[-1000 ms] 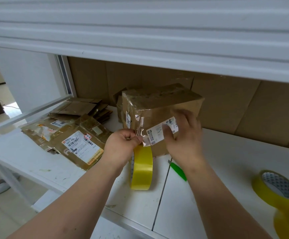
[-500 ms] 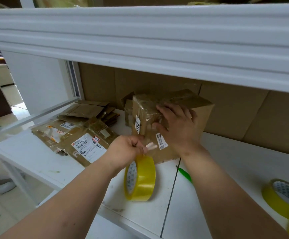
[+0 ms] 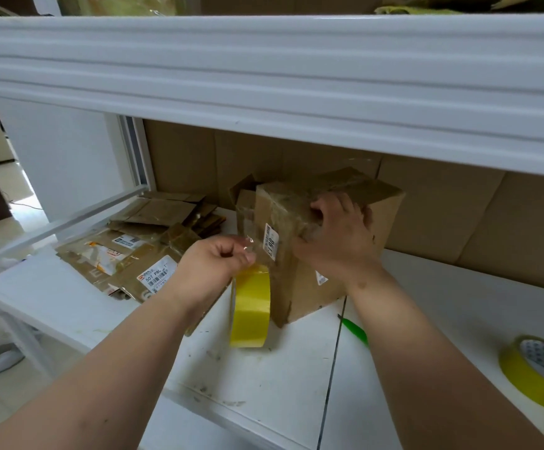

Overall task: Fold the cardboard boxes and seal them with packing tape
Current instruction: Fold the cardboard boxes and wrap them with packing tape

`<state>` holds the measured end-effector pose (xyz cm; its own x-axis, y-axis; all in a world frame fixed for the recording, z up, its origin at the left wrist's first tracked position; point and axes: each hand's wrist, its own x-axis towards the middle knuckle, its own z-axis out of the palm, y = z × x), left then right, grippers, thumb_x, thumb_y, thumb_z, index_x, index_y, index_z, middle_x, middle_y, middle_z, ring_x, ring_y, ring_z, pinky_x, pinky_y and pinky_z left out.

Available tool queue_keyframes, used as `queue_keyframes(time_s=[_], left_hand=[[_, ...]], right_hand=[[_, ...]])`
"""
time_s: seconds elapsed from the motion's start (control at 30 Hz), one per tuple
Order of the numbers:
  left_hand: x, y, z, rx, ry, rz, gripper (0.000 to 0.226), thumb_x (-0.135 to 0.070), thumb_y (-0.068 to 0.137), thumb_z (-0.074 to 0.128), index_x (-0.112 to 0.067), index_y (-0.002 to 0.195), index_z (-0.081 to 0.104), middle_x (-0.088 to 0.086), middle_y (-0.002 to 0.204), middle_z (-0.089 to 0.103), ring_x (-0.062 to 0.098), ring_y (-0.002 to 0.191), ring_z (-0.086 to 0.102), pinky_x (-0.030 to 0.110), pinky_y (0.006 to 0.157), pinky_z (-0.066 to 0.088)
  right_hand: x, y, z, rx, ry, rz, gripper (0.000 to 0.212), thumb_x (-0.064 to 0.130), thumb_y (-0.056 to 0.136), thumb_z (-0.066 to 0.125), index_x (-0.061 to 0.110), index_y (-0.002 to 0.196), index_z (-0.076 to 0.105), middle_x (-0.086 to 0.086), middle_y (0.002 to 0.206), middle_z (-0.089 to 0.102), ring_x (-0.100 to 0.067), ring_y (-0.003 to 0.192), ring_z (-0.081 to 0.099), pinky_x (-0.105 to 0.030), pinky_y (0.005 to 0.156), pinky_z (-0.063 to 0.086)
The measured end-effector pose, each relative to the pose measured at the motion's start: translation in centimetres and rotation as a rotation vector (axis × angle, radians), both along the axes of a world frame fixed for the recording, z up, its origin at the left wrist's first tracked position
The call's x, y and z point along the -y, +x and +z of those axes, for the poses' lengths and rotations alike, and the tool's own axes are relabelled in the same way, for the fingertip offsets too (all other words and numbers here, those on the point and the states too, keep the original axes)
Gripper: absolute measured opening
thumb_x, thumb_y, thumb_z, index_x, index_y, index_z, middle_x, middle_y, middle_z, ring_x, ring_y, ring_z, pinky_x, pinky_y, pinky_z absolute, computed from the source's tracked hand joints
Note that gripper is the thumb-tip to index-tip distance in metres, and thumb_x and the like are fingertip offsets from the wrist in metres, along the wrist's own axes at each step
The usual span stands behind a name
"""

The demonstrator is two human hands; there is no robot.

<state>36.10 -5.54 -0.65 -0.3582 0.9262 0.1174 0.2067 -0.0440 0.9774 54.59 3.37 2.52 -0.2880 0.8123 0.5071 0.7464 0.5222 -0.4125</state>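
On the white table (image 3: 280, 394), a spare yellow tape roll (image 3: 538, 368) is lying at the near right edge and a green-handled tool (image 3: 355, 331) is showing beside the right forearm, while the left hand (image 3: 213, 263) is pinching a clear strip of tape above the upright yellow packing tape roll (image 3: 251, 310). Just beyond, the right hand (image 3: 335, 240) is gripping the upper front corner of the taped cardboard box (image 3: 299, 254), with flattened cardboard boxes (image 3: 134, 254) lying piled farther left
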Motion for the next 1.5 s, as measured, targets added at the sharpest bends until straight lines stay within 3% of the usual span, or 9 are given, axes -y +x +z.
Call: queue_keyframes(time_s=[0.17, 0.27, 0.4, 0.53, 0.67, 0.77, 0.93, 1.2, 1.5], left_hand=[[-0.4, -1.5, 1.2, -0.03, 0.043, -0.097, 0.022, -0.009, 0.085, 0.073, -0.015, 0.064, 0.068, -0.026, 0.122, 0.059, -0.004, 0.116, 0.055, 0.022, 0.089, 0.04], [-1.2, -1.3, 2.1, -0.044, 0.059, -0.216, 0.02, -0.008, 0.086, 0.071, -0.012, 0.068, 0.065, -0.02, 0.152, 0.038, -0.002, 0.138, 0.032, 0.027, 0.107, 0.029], [-3.0, 0.3, 2.4, -0.106, 0.04, -0.287, 0.013, -0.008, 0.089, 0.069, -0.005, 0.078, 0.062, -0.015, 0.161, 0.021, 0.001, 0.145, 0.02, 0.033, 0.119, 0.023], [-3.9, 2.3, 1.3, -0.341, 0.055, -0.296, 0.022, -0.014, 0.091, 0.068, -0.011, 0.071, 0.059, -0.026, 0.155, -0.003, -0.017, 0.135, 0.005, -0.003, 0.092, 0.023], [-4.2, 2.6, -0.4, -0.597, 0.183, -0.235, 0.022, -0.011, 0.094, 0.064, 0.002, 0.077, 0.058, -0.023, 0.153, -0.009, -0.044, 0.113, 0.0, 0.0, 0.086, 0.025], [-4.2, 2.7, -0.5, -0.735, 0.316, -0.202, 0.031, -0.014, 0.097, 0.06, -0.012, 0.068, 0.048, -0.028, 0.153, -0.008, -0.032, 0.13, 0.003, -0.004, 0.085, 0.026], [-4.8, 2.9, -0.4, -0.893, 0.172, -0.275, 0.026, -0.02, 0.1, 0.053, -0.016, 0.074, 0.051, -0.018, 0.157, -0.018, 0.012, 0.151, -0.011, 0.03, 0.119, 0.022], [-4.5, 3.4, -1.0, -0.919, 0.266, -0.204, 0.029, -0.015, 0.099, 0.052, -0.019, 0.073, 0.042, -0.011, 0.162, -0.008, 0.025, 0.152, -0.003, 0.044, 0.116, 0.034], [-4.1, 4.1, -1.4, -0.921, 0.343, -0.215, 0.024, -0.009, 0.096, 0.055, -0.017, 0.075, 0.043, -0.009, 0.162, -0.001, 0.034, 0.152, 0.002, 0.05, 0.113, 0.036]], right_hand=[[-0.2, 3.6, 1.2, -0.161, -0.229, 0.129, 0.058, 0.013, 0.066, 0.074, 0.029, 0.118, 0.053, 0.018, 0.119, 0.05, -0.014, 0.12, 0.047, -0.045, 0.107, 0.041], [-0.3, 4.9, 0.9, -0.213, -0.264, 0.198, 0.054, 0.015, 0.074, 0.078, 0.036, 0.118, 0.053, 0.027, 0.131, 0.048, -0.003, 0.139, 0.031, -0.047, 0.12, 0.021], [-0.3, 4.4, -0.4, -0.238, -0.116, 0.2, 0.044, 0.03, 0.092, 0.066, 0.025, 0.136, 0.057, 0.017, 0.145, 0.044, 0.003, 0.144, 0.016, -0.011, 0.112, 0.013], [0.0, 3.5, -1.7, -0.309, 0.068, 0.109, 0.038, 0.016, 0.092, 0.069, 0.013, 0.13, 0.064, 0.009, 0.134, 0.055, -0.004, 0.139, 0.029, 0.0, 0.107, 0.015], [-0.1, 4.2, -1.6, -0.301, 0.036, 0.127, 0.041, 0.021, 0.091, 0.07, 0.016, 0.131, 0.063, 0.018, 0.131, 0.049, 0.001, 0.139, 0.027, -0.004, 0.108, 0.017], [0.0, 4.5, -1.4, -0.275, 0.021, 0.139, 0.042, 0.026, 0.093, 0.067, 0.018, 0.134, 0.061, 0.016, 0.134, 0.051, 0.001, 0.139, 0.027, -0.012, 0.111, 0.02], [0.2, 3.3, -1.0, -0.208, 0.126, 0.044, 0.038, 0.023, 0.093, 0.067, 0.011, 0.129, 0.065, -0.003, 0.135, 0.061, -0.01, 0.137, 0.039, 0.003, 0.103, 0.015], [0.4, 4.0, -0.8, -0.191, -0.056, 0.12, 0.064, 0.043, 0.089, 0.068, 0.019, 0.144, 0.049, 0.018, 0.142, 0.038, 0.006, 0.135, 0.016, -0.015, 0.109, 0.013], [0.6, 2.6, -1.0, -0.212, 0.153, 0.014, 0.034, 0.021, 0.098, 0.061, 0.009, 0.129, 0.064, -0.005, 0.135, 0.062, -0.016, 0.134, 0.048, -0.004, 0.107, 0.02]])
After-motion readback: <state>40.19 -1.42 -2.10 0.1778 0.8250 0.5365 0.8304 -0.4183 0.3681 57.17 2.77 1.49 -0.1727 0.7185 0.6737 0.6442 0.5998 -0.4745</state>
